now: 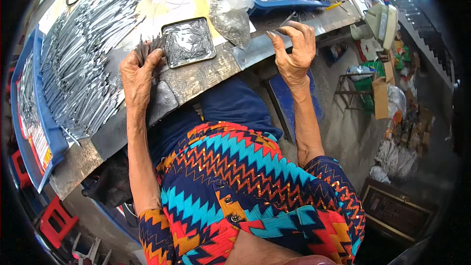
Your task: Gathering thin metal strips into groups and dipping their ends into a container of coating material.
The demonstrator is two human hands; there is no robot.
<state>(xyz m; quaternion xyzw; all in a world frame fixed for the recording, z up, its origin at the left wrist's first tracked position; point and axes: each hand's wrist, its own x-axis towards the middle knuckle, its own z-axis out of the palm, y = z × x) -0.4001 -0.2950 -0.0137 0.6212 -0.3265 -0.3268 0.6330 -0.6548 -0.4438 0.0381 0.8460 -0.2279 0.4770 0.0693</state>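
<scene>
My left hand [139,76] is closed round a bunch of thin dark metal strips [147,49], their ends sticking up past the thumb. Right beside it on the bench lies a shallow rectangular tin [214,51], with many small grey metal pieces [189,55] scattered inside. Left of the hand spreads a large heap of long, thin grey metal strips [78,59]. My right hand [297,56] is raised over the bench's front edge, near a flat metal sheet [257,50]. Its thumb and forefinger tips nearly meet in a pinch; anything between them is too small to make out.
Clear plastic bags of small metal parts [230,22] lie behind the tin. A blue tray [274,4] with papers stands at the back; another blue tray [46,113] sits at the left edge. Below the bench are a blue stool [294,108] and a red stool [58,221].
</scene>
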